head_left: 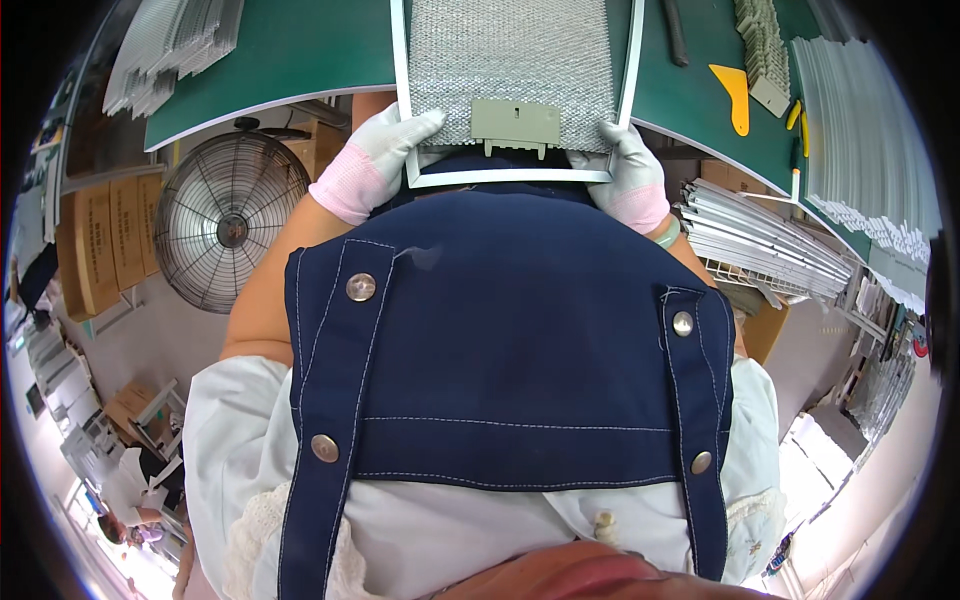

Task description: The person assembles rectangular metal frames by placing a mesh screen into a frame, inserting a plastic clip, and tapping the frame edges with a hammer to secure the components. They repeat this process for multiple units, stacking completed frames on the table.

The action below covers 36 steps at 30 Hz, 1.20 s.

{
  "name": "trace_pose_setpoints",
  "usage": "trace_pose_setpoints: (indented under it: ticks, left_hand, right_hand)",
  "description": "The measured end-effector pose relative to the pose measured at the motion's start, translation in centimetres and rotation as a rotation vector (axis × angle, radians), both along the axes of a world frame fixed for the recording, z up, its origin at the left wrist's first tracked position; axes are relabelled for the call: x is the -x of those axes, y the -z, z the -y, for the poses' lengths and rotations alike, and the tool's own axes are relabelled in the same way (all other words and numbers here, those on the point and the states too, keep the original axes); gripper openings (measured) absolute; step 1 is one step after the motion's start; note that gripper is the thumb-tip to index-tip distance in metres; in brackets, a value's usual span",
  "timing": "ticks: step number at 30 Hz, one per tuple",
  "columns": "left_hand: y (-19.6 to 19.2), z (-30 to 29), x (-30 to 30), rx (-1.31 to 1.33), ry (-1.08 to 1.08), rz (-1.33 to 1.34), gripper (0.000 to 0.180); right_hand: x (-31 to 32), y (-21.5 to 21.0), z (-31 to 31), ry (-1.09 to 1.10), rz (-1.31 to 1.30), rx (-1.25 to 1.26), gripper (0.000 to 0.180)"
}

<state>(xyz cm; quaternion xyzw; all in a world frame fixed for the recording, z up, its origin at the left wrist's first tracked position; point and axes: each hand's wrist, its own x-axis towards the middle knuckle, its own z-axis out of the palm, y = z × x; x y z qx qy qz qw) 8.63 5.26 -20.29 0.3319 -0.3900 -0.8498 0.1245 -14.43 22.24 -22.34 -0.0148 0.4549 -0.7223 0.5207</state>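
Note:
My left hand (375, 160), in a white glove with a pink cuff, is closed on the near left corner of a pale metal frame (508, 178). The same frame's near right corner is in my right hand (633, 172), gloved alike, with the thumb on the inner side. Inside the frame lies a silvery metal mesh panel (510, 60). A grey-green plastic piece (515, 123) with small prongs sits at the mesh's near edge, between my hands. A dark gap shows between mesh and near bar. The frame's far end is cut off by the picture's edge.
The green table (300, 55) carries mesh sheets (175, 45) at left. To the right lie a yellow scraper (735, 98), yellow-handled pliers (798, 125), stacked plastic pieces (762, 50) and pale strips (865, 140). A fan (232, 225) and cartons (105, 240) stand at left; metal bars (760, 240) at right.

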Motion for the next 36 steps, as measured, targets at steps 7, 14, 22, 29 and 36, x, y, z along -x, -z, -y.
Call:
trace_pose_setpoints:
  ticks: [7, 14, 22, 29, 36]
  left_hand:
    - [1.1, -1.2, 0.7, -0.045, -0.191, -0.027, 0.035]
    - [2.3, -1.3, 0.6, -0.003, -0.216, -0.004, 0.04]
    - [1.7, -1.2, 0.4, -0.026, -0.095, -0.009, 0.044]
    - [2.3, -0.8, -0.1, 0.14, 0.071, 0.094, 0.053]
    - [2.1, -1.4, 0.2, 0.075, -0.031, 0.065, 0.053]
  right_hand:
    - [0.2, -2.0, 0.1, -0.142, -0.159, -0.185, 0.029]
    - [1.8, -4.1, -1.1, -0.391, -0.279, -0.222, 0.036]
    - [1.3, -2.4, -2.4, -0.374, -0.297, -0.24, 0.034]
    - [0.4, -0.5, -2.3, -0.125, -0.194, -0.105, 0.026]
    - [0.3, -1.2, -2.1, -0.073, -0.149, -0.087, 0.024]
